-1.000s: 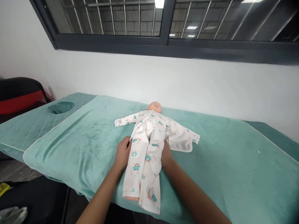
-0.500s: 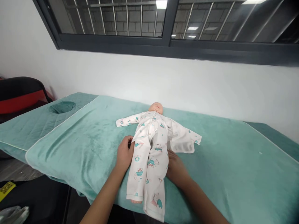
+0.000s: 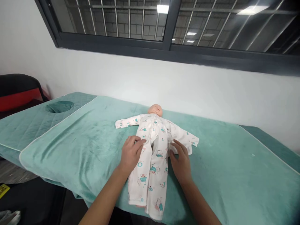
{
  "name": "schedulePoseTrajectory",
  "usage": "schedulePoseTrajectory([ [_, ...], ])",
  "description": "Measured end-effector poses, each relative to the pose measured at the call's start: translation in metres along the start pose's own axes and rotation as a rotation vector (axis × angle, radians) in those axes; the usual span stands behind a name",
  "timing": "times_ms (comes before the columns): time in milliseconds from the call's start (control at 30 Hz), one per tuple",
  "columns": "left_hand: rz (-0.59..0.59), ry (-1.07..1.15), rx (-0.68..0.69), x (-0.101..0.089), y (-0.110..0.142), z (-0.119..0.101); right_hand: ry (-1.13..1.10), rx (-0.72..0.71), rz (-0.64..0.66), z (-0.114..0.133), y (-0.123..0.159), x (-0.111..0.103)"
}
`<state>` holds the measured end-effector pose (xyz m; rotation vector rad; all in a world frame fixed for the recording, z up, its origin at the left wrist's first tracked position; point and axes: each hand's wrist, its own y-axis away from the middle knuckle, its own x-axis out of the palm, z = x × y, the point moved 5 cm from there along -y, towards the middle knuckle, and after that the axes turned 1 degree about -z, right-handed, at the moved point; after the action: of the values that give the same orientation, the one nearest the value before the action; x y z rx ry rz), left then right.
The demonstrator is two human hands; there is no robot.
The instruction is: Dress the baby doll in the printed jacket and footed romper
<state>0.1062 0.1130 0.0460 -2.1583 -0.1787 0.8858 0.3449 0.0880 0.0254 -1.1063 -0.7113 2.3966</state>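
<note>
A baby doll (image 3: 155,109) lies on its back, its head toward the wall. It wears a white printed outfit (image 3: 156,156) with long legs, the leg ends near the bed's front edge. One sleeve (image 3: 127,122) stretches left. On the right, a white jacket flap (image 3: 179,132) is spread out with its sleeve. My left hand (image 3: 132,153) lies over the left hip of the outfit, its fingers loosely bent and apart. Beside the right hip, my right hand (image 3: 181,161) has fingers apart at the lower edge of the flap. Neither hand visibly grips cloth.
A green plush cover (image 3: 222,162) lies over the bed, which has a face hole (image 3: 59,107) at the left. Behind it runs a white wall (image 3: 105,75) below a barred window. A black and red chair (image 3: 20,90) stands at the far left.
Both hands have come up from the sides of the outfit's legs. The left now lies over the hip, the right by the flap. The view has shifted slightly.
</note>
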Motion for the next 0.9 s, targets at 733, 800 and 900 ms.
schedulePoseTrajectory([
  [733,0.206,0.137,0.029,0.008,0.016,0.0,-0.515,0.613,0.218,-0.015,-0.081,-0.048],
  [800,0.205,0.144,0.022,0.009,0.016,0.001,-0.63,0.556,0.184,0.023,-0.091,-0.043],
  [900,0.195,0.159,0.016,0.009,0.015,0.002,-0.468,0.301,0.305,0.08,-0.089,-0.02],
])
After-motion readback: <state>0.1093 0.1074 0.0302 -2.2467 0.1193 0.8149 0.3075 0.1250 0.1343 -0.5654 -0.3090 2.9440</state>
